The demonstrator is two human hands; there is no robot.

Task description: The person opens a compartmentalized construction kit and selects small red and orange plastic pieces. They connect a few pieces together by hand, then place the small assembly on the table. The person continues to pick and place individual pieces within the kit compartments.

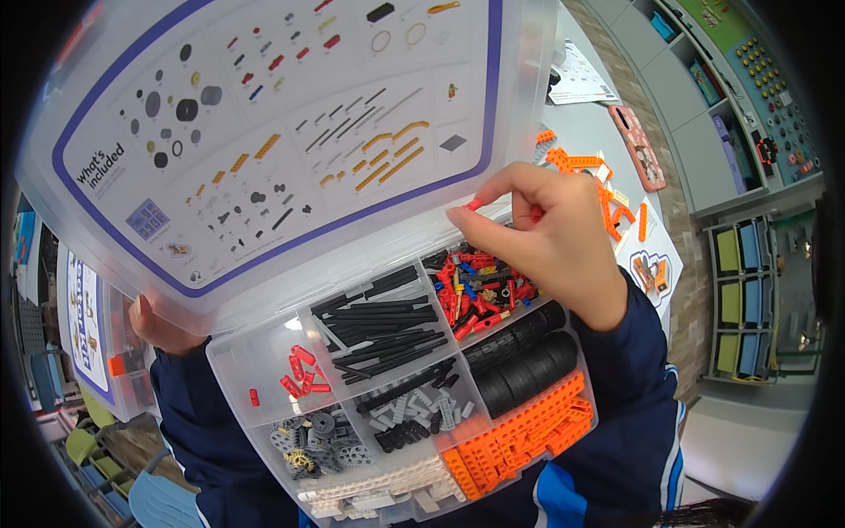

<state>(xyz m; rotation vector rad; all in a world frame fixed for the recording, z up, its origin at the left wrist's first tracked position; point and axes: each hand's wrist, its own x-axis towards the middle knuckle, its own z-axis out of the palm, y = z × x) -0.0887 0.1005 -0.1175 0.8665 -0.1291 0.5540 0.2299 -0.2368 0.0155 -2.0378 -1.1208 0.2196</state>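
My right hand (pixel 541 238) hovers over a clear compartment tray (pixel 238 365) and pinches a small red peg (pixel 474 204) between thumb and forefinger. It is above the section of mixed red, blue and black pins (pixel 471 295). My left hand (pixel 158 330) grips the underside of the tray's clear lid (pixel 264 132), holding it raised; only its fingers show. The lid carries a printed parts chart. Other sections hold black axles (pixel 387 321), black tyres (pixel 519 365), orange beams (pixel 519 436), grey connectors (pixel 321 436) and white beams (pixel 387 484).
Orange beams (pixel 585 163) lie loose on the white table beyond the tray, next to a pink phone (pixel 638 145) and paper sheets (pixel 576 79). Shelving with coloured bins (pixel 748 299) stands at the right. Another clear box (pixel 97 334) is at the left.
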